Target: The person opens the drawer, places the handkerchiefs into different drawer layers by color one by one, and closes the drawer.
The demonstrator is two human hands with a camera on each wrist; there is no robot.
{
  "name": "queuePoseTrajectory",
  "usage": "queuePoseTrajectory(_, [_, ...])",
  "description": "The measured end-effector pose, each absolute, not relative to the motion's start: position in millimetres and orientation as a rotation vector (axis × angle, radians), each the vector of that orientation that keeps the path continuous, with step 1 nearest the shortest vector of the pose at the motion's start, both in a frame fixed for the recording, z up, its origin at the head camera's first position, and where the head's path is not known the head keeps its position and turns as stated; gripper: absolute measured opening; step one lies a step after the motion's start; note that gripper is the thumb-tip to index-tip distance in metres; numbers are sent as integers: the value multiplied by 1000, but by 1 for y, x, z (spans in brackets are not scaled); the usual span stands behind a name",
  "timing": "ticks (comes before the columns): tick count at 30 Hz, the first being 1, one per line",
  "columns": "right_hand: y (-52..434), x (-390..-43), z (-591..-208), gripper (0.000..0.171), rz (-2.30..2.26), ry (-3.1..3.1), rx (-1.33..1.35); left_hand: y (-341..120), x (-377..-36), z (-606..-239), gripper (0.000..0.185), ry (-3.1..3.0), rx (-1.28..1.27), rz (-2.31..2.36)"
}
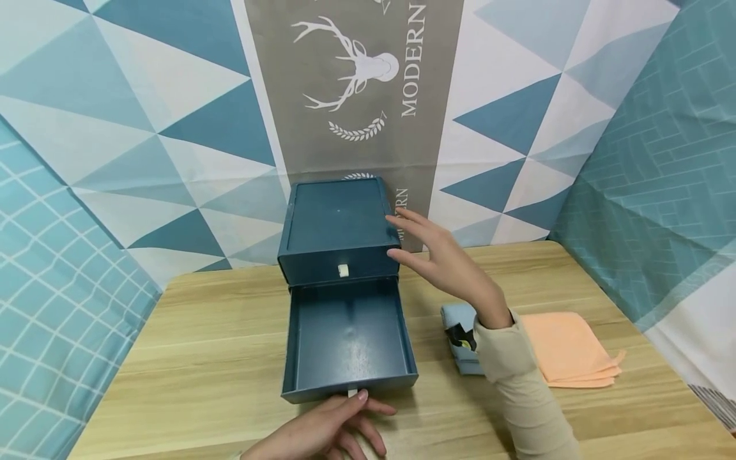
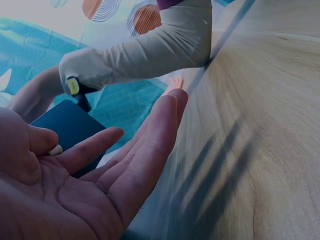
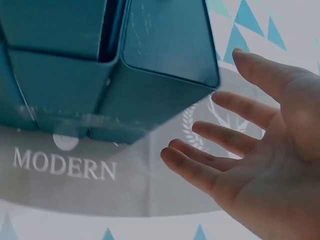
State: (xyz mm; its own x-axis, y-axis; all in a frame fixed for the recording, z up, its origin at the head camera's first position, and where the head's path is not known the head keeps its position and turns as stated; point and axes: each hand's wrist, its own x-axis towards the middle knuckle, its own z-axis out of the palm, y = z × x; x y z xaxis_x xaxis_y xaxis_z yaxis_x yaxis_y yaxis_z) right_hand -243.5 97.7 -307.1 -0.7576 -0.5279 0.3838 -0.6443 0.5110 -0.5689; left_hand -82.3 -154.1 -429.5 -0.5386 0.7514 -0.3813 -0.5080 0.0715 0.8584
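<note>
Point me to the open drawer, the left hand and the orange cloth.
Open drawer (image 1: 351,348): head view, on its bare inner floor.
Left hand (image 1: 330,420): head view, on the back of the hand.
Orange cloth (image 1: 563,347): head view, on its upper face.

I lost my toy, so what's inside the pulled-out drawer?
Only the bare blue bottom and sides of the pulled-out drawer show. Anything farther back, under the top drawer, is covered.

Wood-grain table (image 1: 201,358), drawer unit (image 1: 339,220), blue cloth (image 1: 457,314), orange cloth (image 1: 563,348)

There are two hands (image 1: 324,427) (image 1: 445,259), one cabinet (image 1: 339,217), two drawers (image 1: 316,268) (image 1: 351,345) and two folded cloths (image 1: 456,313) (image 1: 563,345).
</note>
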Motion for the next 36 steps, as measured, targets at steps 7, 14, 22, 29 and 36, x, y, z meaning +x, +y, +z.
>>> queuePoseTrajectory(7, [118,-228,-304,62,955,-2647,966,-159,-81,-430,67,1356,251,1670])
queuePoseTrajectory(14, [140,-224,-314,59,873,-2702,928,-164,-81,-429,66,1386,244,1657])
queuePoseTrajectory(22, [159,-229,-333,48,764,-2779,908,-166,-80,-432,67,1403,239,1650])
queuePoseTrajectory(29, [169,-235,-346,52,659,-2984,882,-162,-79,-434,68,1416,244,1650])
queuePoseTrajectory(36, [185,-245,-358,56,604,-3189,845,-156,-85,-432,67,1511,283,1613])
